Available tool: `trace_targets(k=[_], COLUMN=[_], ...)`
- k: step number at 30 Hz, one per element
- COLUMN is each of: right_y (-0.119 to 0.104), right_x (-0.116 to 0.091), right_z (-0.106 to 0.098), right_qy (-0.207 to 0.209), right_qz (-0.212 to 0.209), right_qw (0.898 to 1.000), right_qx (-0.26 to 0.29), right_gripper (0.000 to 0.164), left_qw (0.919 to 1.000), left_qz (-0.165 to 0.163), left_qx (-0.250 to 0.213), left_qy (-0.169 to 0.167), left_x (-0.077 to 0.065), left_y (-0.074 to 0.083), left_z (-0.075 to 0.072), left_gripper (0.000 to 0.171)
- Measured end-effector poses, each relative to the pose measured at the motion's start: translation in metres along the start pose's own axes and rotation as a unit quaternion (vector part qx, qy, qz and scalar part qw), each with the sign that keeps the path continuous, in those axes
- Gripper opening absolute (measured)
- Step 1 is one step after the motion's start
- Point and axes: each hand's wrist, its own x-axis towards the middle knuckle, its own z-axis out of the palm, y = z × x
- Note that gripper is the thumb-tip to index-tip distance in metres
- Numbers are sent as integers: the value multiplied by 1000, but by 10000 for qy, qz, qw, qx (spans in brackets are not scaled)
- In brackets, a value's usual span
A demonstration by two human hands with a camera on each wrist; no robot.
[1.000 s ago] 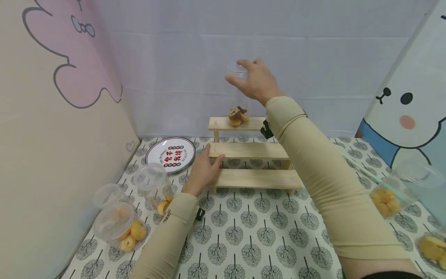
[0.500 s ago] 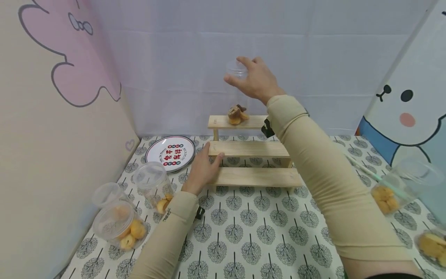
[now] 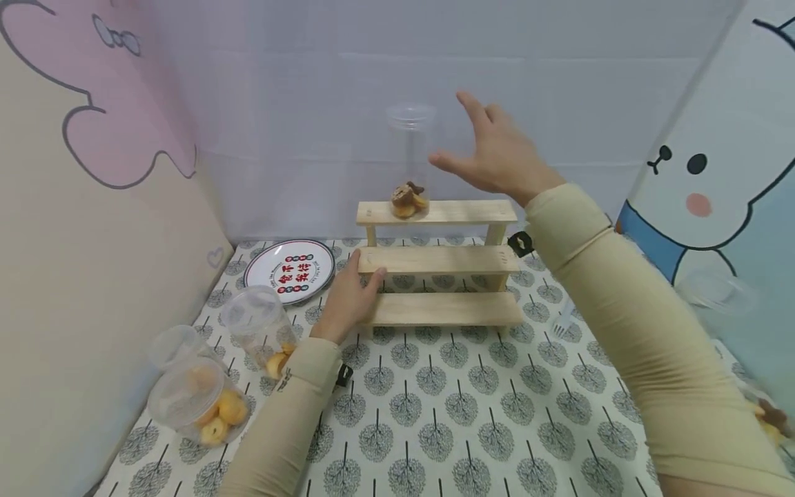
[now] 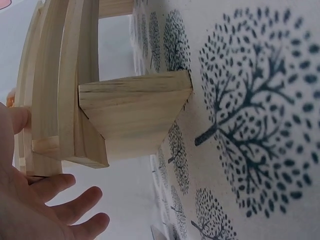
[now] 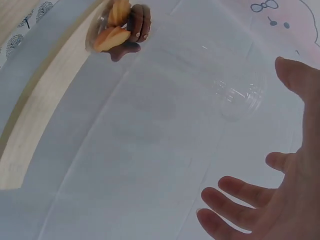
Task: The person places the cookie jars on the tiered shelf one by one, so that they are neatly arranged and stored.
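A tall clear plastic jar (image 3: 410,148) stands upright near the left end of the top step of a three-step wooden display shelf (image 3: 441,259). Brown and golden cookies (image 3: 408,200) lie in its bottom. My right hand (image 3: 506,155) is just right of the jar's upper part, fingers spread and apart from it. The right wrist view shows a gap between that hand (image 5: 285,195) and the jar (image 5: 235,97). At the shelf's left end my left hand (image 3: 346,297) grips the middle step. In the left wrist view its thumb and index finger (image 4: 52,186) touch the wood.
Left on the tree-patterned cloth stand several clear jars, including one with round pastries (image 3: 211,407) and another (image 3: 257,324) behind it. A white plate (image 3: 290,270) with red writing lies back left. A clear fork (image 3: 564,319) lies right of the shelf; another clear jar (image 3: 714,290) is farther right.
My right hand has let go of the jar's top and moved right, leaving the jar on the top step. The left hand stays at the shelf; the head view has shifted slightly right.
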Motion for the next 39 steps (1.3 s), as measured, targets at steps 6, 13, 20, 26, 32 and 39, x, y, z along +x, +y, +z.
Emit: trace_targets(k=[6,13,20,26,32,39], right_y=[37,111,168,192,202,208], right_x=[-50,-119,-166,-187,-199,-209], right_z=[-7,-16,-19,-12,-5,2], right_qy=[-33,138,217,150,-11,-45], right_qz=[-116,503,1240,1422,1656,1746], right_qw=[9988,9922,9799,9768,9732,9741], right_qx=[-484,-1137,-1549,-1592,-1598,-1433], right_gripper=[98,95,99,97,101,101], left_qw=[10000,9997,9999,10000,10000,10000], left_qz=[-13,-111,-84,-18,-11,-41], left_qx=[-40,-188,-78,-44,-20,-45], left_qy=[-33,-117,-106,-63,-50,-47], left_x=[5,2,1,2,2,1], left_y=[-5,-8,-10,-10,-12,-11], left_z=[-4,-1,-2,-2,-1,-1], left_gripper=[91,91,92,90,91,92])
